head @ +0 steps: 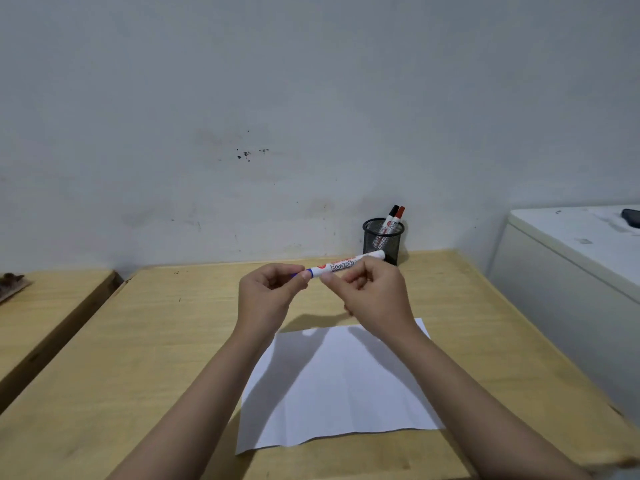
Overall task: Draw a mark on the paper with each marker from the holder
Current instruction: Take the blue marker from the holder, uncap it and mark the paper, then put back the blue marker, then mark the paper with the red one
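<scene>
A white board marker with a blue cap (341, 264) is held level above the wooden table (156, 341). My right hand (372, 296) grips its white barrel. My left hand (268, 292) pinches the blue cap end, which is mostly hidden by the fingers. Below the hands lies a creased white sheet of paper (332, 389), with no marks that I can see. At the back of the table, against the wall, stands a black mesh holder (383, 241) with a black-capped marker (391, 216) and a red-capped marker (399, 218) leaning in it.
A white cabinet (568, 271) stands to the right of the table, with a dark object (631, 218) on its top. A second wooden table (45, 306) sits to the left across a narrow gap. The grey wall rises right behind the table.
</scene>
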`<action>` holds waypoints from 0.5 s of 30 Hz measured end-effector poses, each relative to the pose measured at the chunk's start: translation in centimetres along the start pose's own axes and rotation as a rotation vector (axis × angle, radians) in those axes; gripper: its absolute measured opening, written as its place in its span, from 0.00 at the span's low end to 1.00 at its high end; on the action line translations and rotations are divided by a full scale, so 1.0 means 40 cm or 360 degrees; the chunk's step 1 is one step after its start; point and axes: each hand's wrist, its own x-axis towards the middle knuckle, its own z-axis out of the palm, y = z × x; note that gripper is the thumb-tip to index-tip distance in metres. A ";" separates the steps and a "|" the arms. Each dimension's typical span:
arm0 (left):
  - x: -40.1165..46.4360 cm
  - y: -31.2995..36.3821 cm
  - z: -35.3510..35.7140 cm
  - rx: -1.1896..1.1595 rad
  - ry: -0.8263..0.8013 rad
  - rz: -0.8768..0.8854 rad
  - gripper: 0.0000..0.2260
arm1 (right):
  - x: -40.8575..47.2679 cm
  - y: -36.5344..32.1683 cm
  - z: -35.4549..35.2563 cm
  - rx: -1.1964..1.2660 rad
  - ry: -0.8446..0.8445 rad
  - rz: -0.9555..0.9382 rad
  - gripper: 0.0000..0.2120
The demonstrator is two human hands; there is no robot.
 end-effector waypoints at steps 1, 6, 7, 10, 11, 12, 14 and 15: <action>0.009 0.000 0.005 0.0046 -0.0015 0.0008 0.05 | 0.011 0.005 -0.016 -0.0208 0.0043 -0.0342 0.13; 0.058 0.011 0.068 0.0116 -0.0194 0.0045 0.04 | 0.112 0.036 -0.082 -0.0935 -0.0214 -0.0912 0.12; 0.071 0.013 0.085 0.0132 -0.0218 0.0073 0.04 | 0.127 0.042 -0.092 -0.0967 -0.0245 -0.0949 0.12; 0.118 0.012 0.141 0.0129 -0.0287 0.0136 0.08 | 0.180 0.059 -0.129 -0.1049 -0.0286 -0.1036 0.16; 0.139 0.006 0.160 0.0147 -0.0305 0.0153 0.10 | 0.205 0.060 -0.147 -0.1054 -0.0251 -0.1039 0.18; 0.163 -0.005 0.179 0.0208 -0.0317 0.0175 0.11 | 0.232 0.061 -0.167 -0.1027 -0.0179 -0.1035 0.19; 0.211 -0.035 0.217 0.0422 -0.0327 0.0223 0.13 | 0.291 0.058 -0.207 -0.0844 0.0052 -0.0941 0.19; 0.235 -0.053 0.236 0.0536 -0.0325 0.0253 0.14 | 0.320 0.055 -0.225 -0.0719 0.0199 -0.0873 0.19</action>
